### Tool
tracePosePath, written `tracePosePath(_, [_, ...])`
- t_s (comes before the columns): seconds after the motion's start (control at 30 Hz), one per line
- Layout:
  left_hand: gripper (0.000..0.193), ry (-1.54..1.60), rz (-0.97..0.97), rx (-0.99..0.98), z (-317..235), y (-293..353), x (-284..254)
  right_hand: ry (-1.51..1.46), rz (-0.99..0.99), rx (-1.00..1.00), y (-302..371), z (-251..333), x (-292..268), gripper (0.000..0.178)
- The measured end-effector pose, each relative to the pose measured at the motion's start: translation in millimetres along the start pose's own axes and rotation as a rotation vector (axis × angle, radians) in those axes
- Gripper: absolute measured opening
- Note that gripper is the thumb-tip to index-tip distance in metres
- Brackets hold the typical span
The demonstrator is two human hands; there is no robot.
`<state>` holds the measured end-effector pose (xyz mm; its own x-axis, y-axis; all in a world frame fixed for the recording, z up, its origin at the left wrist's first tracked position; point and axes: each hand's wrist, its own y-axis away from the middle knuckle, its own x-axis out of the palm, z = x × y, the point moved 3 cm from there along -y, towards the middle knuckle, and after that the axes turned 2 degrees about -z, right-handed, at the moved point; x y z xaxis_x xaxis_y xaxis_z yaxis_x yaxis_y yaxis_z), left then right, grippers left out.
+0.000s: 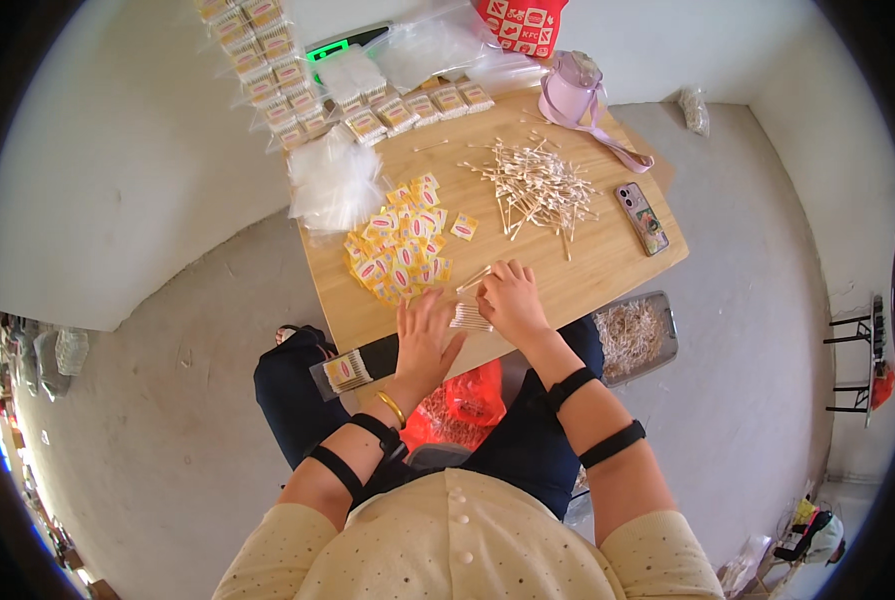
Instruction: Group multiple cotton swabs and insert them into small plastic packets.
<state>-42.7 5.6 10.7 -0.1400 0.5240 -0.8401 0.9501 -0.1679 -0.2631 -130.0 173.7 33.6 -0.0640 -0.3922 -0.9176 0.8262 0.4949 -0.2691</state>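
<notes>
Left hand [427, 332]: palm down over the near edge of the counter [607, 262], fingers spread and thumb held apart, fingertips close to the near end of the pile of yellow-and-white cards [404, 240]. Right hand [512, 303]: fingers curled inward, tips just beside a few loose swabs [473, 279]; I cannot tell whether I am pinching one. Between my two hands, near the counter's edge, lies a neat row of cotton swabs [472, 317], side by side. The large swab heap [542, 185] sits farther out, to the right of the cards, with a phone [642, 218] beyond it on the right. Clear bags [335, 180] lie left of and behind the cards; filled packs [397, 112] line the far left edge. Below the counter on my right, a grey bin [635, 338] contains more swabs
</notes>
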Motion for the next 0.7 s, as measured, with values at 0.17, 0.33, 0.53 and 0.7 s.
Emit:
tracePosePath(0.17, [0.042,0.652,-0.126,-0.419,-0.9,-19.1,-27.2,-0.364,-0.023,0.112,4.4,24.8,-38.9,0.012])
tracePosePath(0.33, [0.022,1.155,-0.117,-0.497,-14.5,-16.1,-48.5,-0.642,-0.004,0.109,14.8,50.2,-67.4,0.01])
tracePosePath(0.53, [0.01,1.193,-0.153,-0.492,-27.1,0.7,-82.9,-1.215,0.237,0.371,36.9,75.1,-71.1,0.016])
tracePosePath(0.7, [0.021,1.2,-0.266,-0.371,-35.2,15.4,-102.0,-1.346,0.213,0.351,46.2,91.9,-81.2,0.018])
